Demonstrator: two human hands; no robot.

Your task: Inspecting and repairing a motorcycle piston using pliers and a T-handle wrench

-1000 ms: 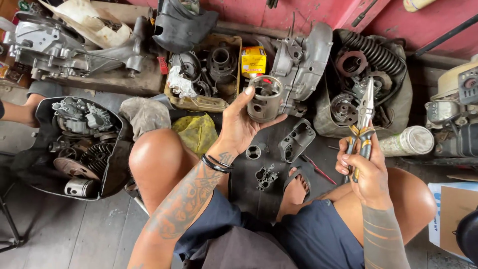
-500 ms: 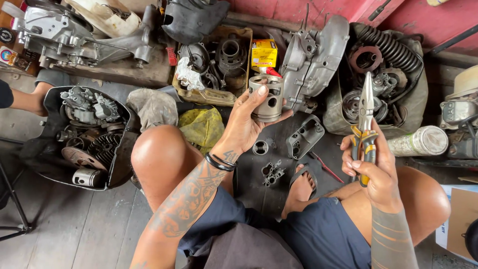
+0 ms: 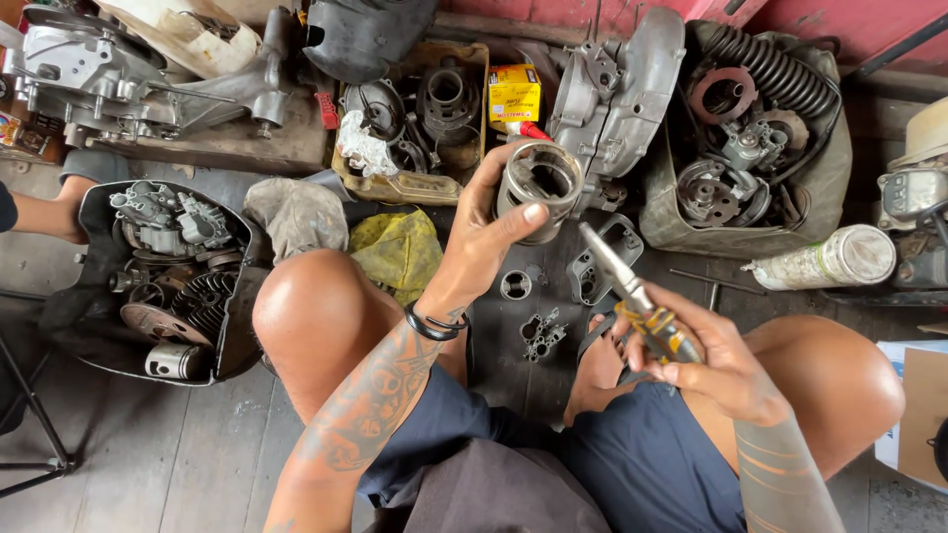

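Worn grey floor planks (image 3: 168, 454) across the lower left of the frame, seams running up and down. Red wall (image 3: 839, 15) along the top edge, upper right. Thick wooden beam (image 3: 227, 143) lying at the upper left, engine casing (image 3: 89, 74) resting on it. Black tub (image 3: 99, 326) of metal parts at the left, folded legs of a black stand (image 3: 30, 415) at the lower left corner. Cardboard tray (image 3: 410, 183) of parts at top centre, olive canvas bag (image 3: 681, 212) at the upper right. Even daylight, soft shadows.
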